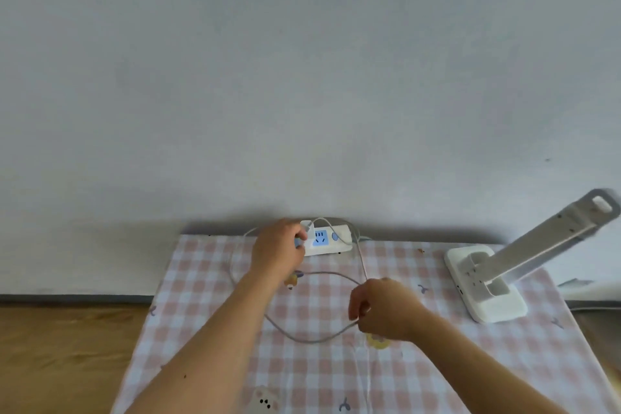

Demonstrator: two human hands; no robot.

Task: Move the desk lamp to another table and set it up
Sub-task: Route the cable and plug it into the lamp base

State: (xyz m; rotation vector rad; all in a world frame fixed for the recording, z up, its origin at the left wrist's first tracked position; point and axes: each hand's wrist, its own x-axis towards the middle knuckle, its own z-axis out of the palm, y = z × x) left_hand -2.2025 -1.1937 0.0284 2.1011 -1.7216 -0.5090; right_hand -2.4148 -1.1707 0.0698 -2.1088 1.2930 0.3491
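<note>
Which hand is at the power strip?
The left hand, at the power strip's left end by the wall, gripping the plug. The right hand is nearer the person, pinching the cable.

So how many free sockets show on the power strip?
1: a blue socket midway along the strip, beside the left hand. Others may hide under that hand.

Soft, even, rather dim light with a bluish cast is filling the view, and a broad faint shadow is lying along the foot of the wall point(302, 111) just beyond the left hand point(279, 249) gripping the plug point(307, 229). Far right of the right hand point(383, 309) pinching the cord point(312, 341), the head of the lamp point(537, 245) is smearing into blur, while the wide lens is splaying the edges of the tablecloth point(437, 363) and everything is looking slightly soft.
</note>
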